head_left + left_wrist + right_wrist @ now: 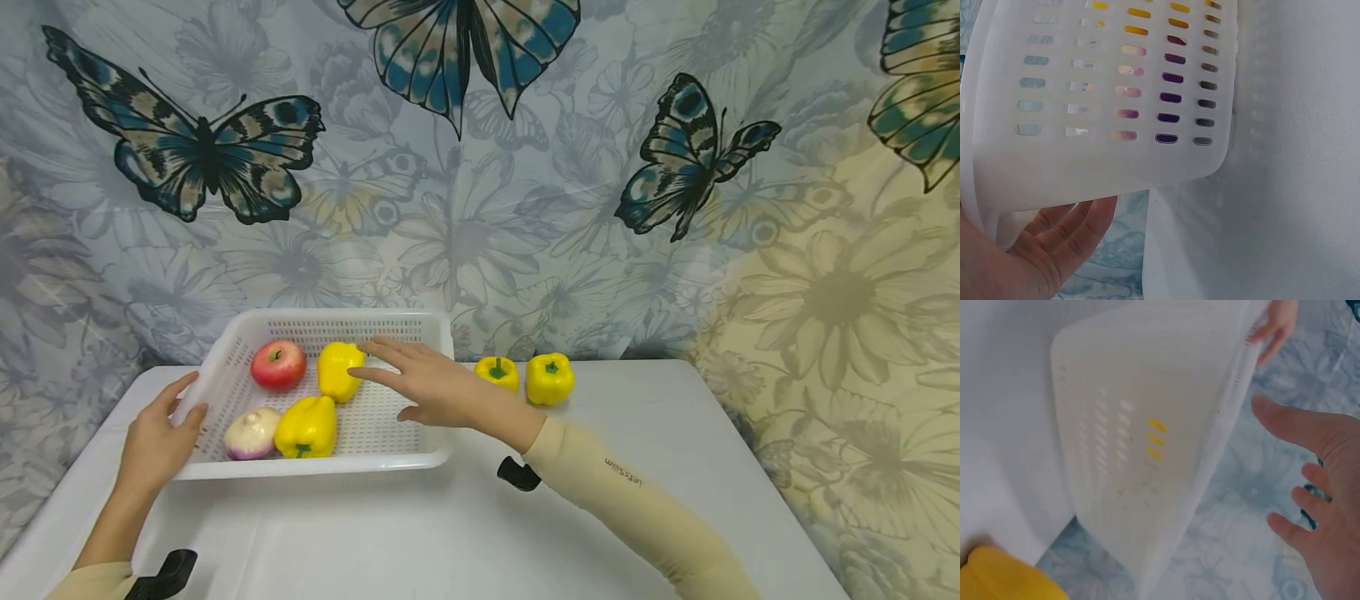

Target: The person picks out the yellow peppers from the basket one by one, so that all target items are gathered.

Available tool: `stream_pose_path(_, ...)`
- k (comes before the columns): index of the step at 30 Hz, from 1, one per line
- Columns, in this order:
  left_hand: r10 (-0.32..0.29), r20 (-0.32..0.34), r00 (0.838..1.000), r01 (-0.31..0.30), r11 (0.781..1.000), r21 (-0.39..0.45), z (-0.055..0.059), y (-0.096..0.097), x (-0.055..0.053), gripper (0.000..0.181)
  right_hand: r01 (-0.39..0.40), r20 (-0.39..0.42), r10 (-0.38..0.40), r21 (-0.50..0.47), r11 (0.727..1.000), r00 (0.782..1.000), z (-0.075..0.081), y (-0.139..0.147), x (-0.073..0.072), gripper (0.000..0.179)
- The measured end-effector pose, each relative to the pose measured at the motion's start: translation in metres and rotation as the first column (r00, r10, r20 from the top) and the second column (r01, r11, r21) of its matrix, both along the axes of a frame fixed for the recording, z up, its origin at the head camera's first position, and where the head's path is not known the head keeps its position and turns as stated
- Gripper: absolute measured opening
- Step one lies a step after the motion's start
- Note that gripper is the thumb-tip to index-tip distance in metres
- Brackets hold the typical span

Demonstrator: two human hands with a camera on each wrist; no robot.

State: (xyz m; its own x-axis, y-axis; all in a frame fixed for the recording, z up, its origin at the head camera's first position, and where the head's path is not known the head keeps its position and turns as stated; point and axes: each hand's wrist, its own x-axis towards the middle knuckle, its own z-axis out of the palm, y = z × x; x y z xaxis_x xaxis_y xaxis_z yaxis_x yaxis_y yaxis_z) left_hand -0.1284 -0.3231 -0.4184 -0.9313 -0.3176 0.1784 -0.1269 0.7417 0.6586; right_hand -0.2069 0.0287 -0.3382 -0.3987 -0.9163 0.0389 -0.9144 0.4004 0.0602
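Note:
A white perforated plastic basket [375,463] holds a red apple [278,366], a white-and-purple turnip [252,432] and two yellow bell peppers, one at the back [340,372] and one in front [306,428]. My left hand [159,437] grips the basket's left rim, thumb toward the inside; the left wrist view shows its fingers [1082,234] around the outside. Over the right half of the basket reaches my right hand [423,385], fingers spread and straight, their tips beside the back pepper. In the right wrist view its palm holds nothing.
Two more yellow bell peppers, one nearer the basket [497,373] and one farther right [550,379], stand at the back of the white table [637,467]. Behind the table hangs a butterfly-patterned cloth [480,208]. Black straps show at both wrists.

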Motion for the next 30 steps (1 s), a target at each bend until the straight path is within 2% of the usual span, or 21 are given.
stream_pose_path(4,-0.005,-0.003,1.000,0.005,1.000,0.008,0.000,0.000,-0.001,0.052,-0.021,-0.033,0.023,0.070,0.997,0.999,-0.005,-0.015,0.005,0.087)
stream_pose_path(10,-0.003,-0.006,1.000,0.003,1.000,0.008,0.000,-0.001,0.000,0.052,-0.016,-0.036,0.021,0.121,0.993,0.999,-0.011,-0.035,0.010,0.090)
stream_pose_path(17,-0.004,-0.002,1.000,0.004,1.000,0.017,-0.001,-0.002,0.000,0.052,-0.037,0.023,0.033,0.200,0.979,0.999,-0.018,-0.055,0.017,0.095)
stream_pose_path(24,0.000,0.012,1.000,0.000,1.000,0.025,0.001,-0.001,0.000,0.053,-0.081,-0.054,0.102,0.302,0.950,0.993,-0.025,-0.077,0.021,0.088)
stream_pose_path(30,0.002,0.015,1.000,-0.002,1.000,0.024,0.001,-0.001,0.000,0.053,-0.125,-0.090,0.161,0.320,0.939,0.983,-0.031,-0.095,0.015,0.078)
